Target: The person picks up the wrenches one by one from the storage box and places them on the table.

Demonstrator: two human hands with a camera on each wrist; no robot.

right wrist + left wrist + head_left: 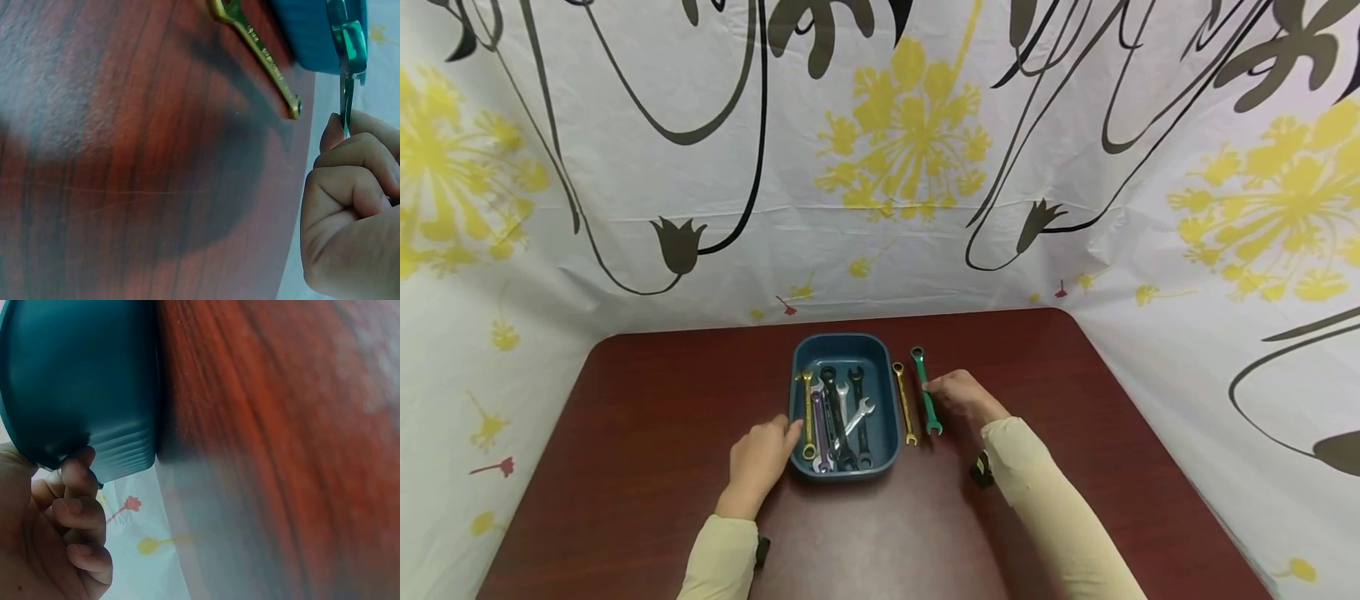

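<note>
My right hand (964,395) pinches a green combination wrench (928,392) by the middle of its shaft. In the right wrist view the green wrench (347,62) is raised over the table, its shadow falling on the wood. A gold wrench (905,404) lies on the table between it and a blue plastic bin (891,400). My left hand (760,460) grips the bin's left rim, with curled fingers (81,512) outside the wall. Inside the bin lie several wrenches: a gold one (808,417), a purple one (821,425), black ones (859,421) and silver ones (858,415).
The dark red wooden table (662,433) has rounded far corners. A white cloth (880,275) with yellow and grey flower prints hangs behind it and at both sides.
</note>
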